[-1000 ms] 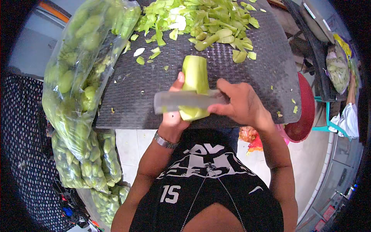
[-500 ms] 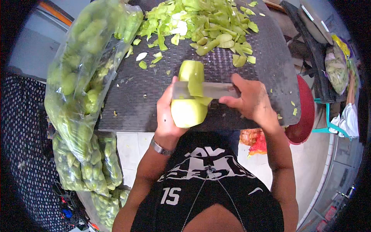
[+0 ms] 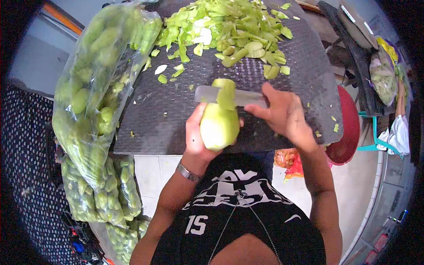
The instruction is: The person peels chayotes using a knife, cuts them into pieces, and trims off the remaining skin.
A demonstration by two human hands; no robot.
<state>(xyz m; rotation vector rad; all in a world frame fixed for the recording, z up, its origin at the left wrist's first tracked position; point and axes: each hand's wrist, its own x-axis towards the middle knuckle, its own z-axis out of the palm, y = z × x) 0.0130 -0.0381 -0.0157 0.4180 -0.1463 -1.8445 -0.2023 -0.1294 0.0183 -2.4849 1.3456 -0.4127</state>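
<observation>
My left hand (image 3: 196, 134), with a metal watch at the wrist, is wrapped round a pale green, gourd-like vegetable (image 3: 219, 130) whose lower part looks peeled and smooth. A wide-bladed knife (image 3: 207, 94) is gripped in my right hand (image 3: 282, 110), its blade lying across the upper part of the vegetable. Over the blade hangs a strip of green peel (image 3: 227, 98). Most of the knife handle is hidden by my fingers. Both hands are above the near part of a dark woven-pattern table (image 3: 163, 128).
A heap of green peelings (image 3: 234, 31) covers the table's far side. Along its left edge lies a clear bag of green vegetables (image 3: 84, 97), with more filled bags (image 3: 99, 194) below. A red tub (image 3: 346, 128) and a turquoise stool (image 3: 373, 132) stand at the right.
The vegetable has tipped more upright and shifted slightly toward me. The blade has moved a little up and away, and the peel strip on it sits higher.
</observation>
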